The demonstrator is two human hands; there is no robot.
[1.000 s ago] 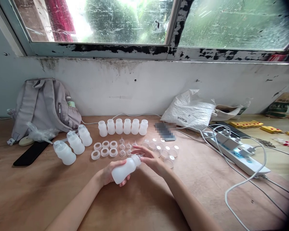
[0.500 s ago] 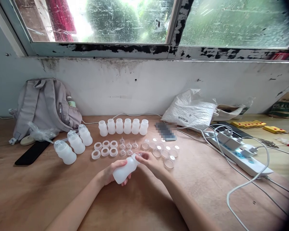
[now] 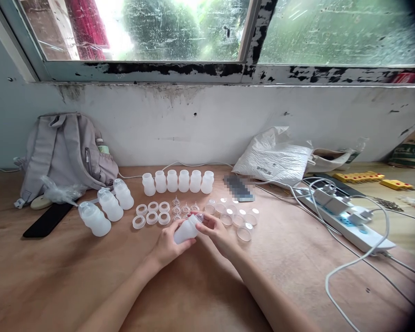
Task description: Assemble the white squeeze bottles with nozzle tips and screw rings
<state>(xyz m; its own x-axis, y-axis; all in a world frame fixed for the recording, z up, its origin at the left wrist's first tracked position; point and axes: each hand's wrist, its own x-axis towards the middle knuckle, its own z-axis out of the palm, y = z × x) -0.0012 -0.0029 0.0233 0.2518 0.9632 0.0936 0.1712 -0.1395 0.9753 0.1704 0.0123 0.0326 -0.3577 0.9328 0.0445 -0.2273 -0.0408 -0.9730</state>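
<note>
since a second earlier, both hands had lifted the small translucent white plastic bottle [image 3: 186, 229] up and away from the body, closer to the rows of parts, and the bottle tilted more steeply with its neck pointing up and to the right. the left hand [image 3: 168, 244] wrapped around the bottle's lower body, fingers curled closed on it from below. the right hand [image 3: 217, 229] met the bottle at its mouth, thumb and fingertips pinched narrowly there; whether a small piece sat between them could not be told. the bottle hung above the worn wooden table [image 3: 55, 276], just in front of the clear nipples [image 3: 184, 210]. white screw rings [image 3: 151, 214] lay to the left of those, clear round caps [image 3: 238, 219] to the right. six open white bottles [image 3: 178, 181] stood in a row behind. three capped bottles [image 3: 107, 207] lay near a grey backpack [image 3: 62, 152]. a white power strip [image 3: 346, 219] sat well to the right.
</note>
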